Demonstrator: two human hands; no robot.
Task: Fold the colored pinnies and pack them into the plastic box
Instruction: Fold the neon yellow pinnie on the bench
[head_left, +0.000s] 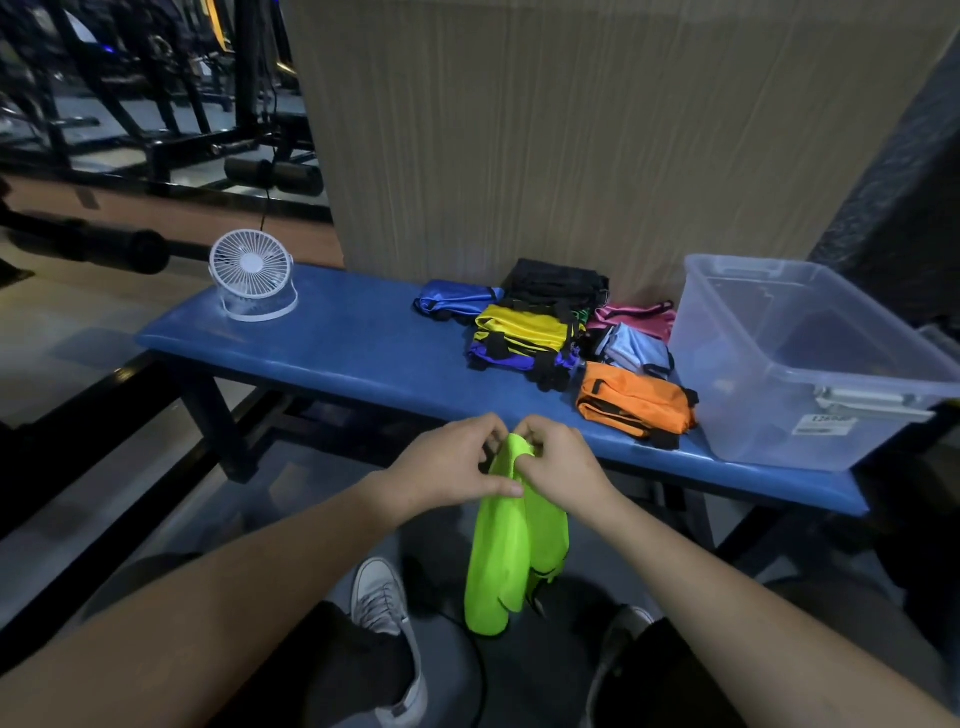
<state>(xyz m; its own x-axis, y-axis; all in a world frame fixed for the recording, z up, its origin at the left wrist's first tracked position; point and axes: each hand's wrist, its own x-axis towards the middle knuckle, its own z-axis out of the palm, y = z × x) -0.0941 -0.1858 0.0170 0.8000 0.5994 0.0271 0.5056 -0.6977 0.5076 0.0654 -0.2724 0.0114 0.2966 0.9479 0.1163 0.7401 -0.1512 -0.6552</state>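
A neon green pinny (506, 551) hangs in front of the blue bench (337, 343), below its near edge. My left hand (447, 465) and my right hand (558, 470) meet at its top and both pinch the fabric there. Folded pinnies lie on the bench: orange (636, 402), yellow (522, 325), purple (511, 358), blue (457, 300), black (558, 283), pink (636, 317) and light blue (636, 351). A clear plastic box (810, 364) stands open at the bench's right end, and I see nothing inside it.
A small white desk fan (253, 275) stands at the bench's left end, its cable running back. A wood-panelled wall rises behind the bench. Black gym machines fill the far left. My white shoes (384, 613) and a black cable lie on the floor below.
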